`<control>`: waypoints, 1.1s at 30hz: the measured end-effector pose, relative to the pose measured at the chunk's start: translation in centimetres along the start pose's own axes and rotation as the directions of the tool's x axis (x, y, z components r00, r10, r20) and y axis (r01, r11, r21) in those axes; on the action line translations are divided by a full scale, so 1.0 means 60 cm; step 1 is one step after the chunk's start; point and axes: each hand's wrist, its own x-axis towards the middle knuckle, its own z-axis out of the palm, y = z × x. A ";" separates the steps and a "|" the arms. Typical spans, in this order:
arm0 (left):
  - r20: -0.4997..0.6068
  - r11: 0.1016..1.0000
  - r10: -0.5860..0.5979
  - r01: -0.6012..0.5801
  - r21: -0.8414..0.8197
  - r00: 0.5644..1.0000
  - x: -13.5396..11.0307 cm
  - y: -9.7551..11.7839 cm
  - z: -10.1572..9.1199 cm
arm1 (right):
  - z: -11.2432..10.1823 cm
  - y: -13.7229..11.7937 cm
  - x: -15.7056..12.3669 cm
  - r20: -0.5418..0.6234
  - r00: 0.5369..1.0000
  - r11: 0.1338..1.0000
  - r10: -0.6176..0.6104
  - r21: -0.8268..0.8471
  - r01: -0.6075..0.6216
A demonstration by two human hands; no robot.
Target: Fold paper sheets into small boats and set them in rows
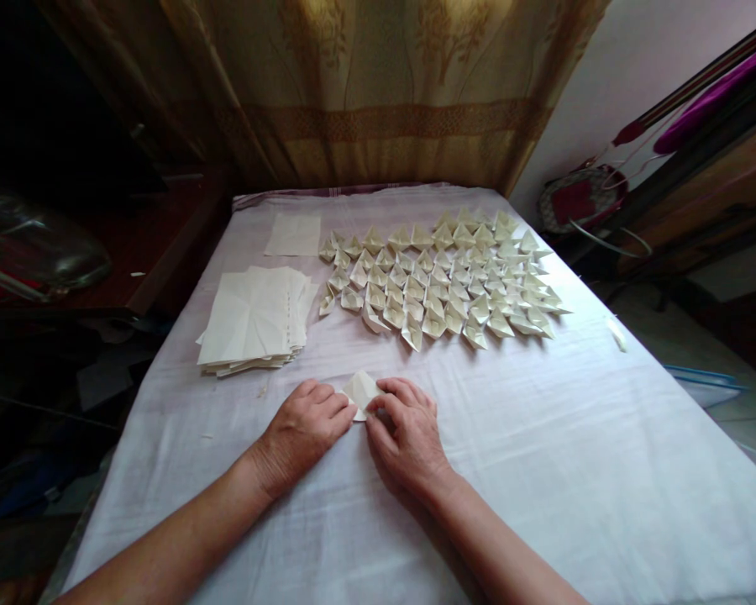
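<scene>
A small piece of folded paper [361, 390] lies on the white tablecloth between my hands, its pointed top facing away from me. My left hand [308, 428] rests on its left side, fingers curled and pressed together on the paper's edge. From the right, my right hand [409, 424] pinches the other edge with bent thumb and fingers. Part of the paper is hidden under the fingertips. Beyond it stand many folded paper boats [434, 281] in rough rows. Left of them sits a stack of paper sheets [252, 315].
A single paper sheet [293, 234] lies behind the stack. The table is covered by a white cloth [542, 470]. A brown patterned curtain [378, 92] hangs at the far edge. A bag [583, 197] is at the right, and a dark red cabinet [164, 244] stands left.
</scene>
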 end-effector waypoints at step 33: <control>-0.054 0.984 -0.022 0.012 -0.180 0.998 -0.075 0.019 0.010 | -0.027 0.030 0.057 0.224 0.881 0.907 -0.416 0.175 0.384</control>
